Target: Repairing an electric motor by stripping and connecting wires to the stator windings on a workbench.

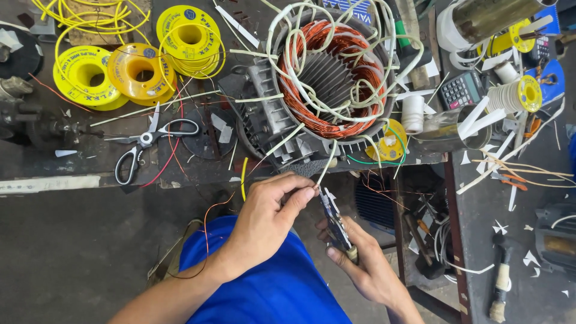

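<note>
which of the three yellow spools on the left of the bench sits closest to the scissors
The middle yellow spool, the deeper orange-yellow one, lies nearest the scissors. The paler left spool and the upper spool sit farther off.

So much colour here: the stator (pixel 329 75) has shiny copper-orange windings around a dark grey ribbed core, with cream-white sleeving (pixel 300 36) looped all over it, plus a green wire (pixel 375 161) underneath. The spools (pixel 141 69) are bright yellow with faint blue print, the loose wire coil (pixel 90 15) is yellow too, the scissors (pixel 144 144) have black handles with silver blades, and thin red wire (pixel 171 150) runs across the grimy dark grey desk (pixel 78 162). The shirt (pixel 270 288) is solid royal blue, the pliers (pixel 335 225) look dark bluish-grey, and the calculator (pixel 461 91) is black with pale keys.
</note>
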